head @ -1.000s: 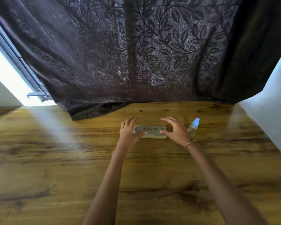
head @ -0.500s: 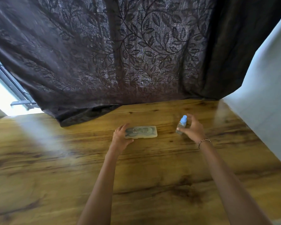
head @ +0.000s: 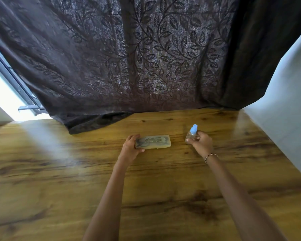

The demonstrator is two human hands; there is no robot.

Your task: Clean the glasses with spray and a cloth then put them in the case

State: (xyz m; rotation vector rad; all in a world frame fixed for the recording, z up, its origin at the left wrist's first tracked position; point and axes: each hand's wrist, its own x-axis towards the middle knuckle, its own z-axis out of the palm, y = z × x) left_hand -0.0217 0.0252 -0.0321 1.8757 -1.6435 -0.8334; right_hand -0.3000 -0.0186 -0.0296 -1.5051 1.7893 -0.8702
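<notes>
A translucent glasses case (head: 155, 142) lies flat and closed on the wooden table (head: 59, 188), with dark glasses faintly showing through its lid. My left hand (head: 129, 150) grips the case's left end, thumb on the near side and fingers over the far edge. To the right, my right hand (head: 201, 142) holds a small clear spray bottle (head: 191, 134) with a light blue cap, upright and tilted slightly. No cloth shows anywhere in view.
A dark leaf-patterned curtain (head: 146, 66) hangs behind the table and drapes onto its far edge. A white wall (head: 288, 110) borders the table on the right. A bright window with a metal frame (head: 24, 101) is at the left.
My right hand left the case's right end, moved right and took hold of the spray bottle. My left hand stays on the case's left end.
</notes>
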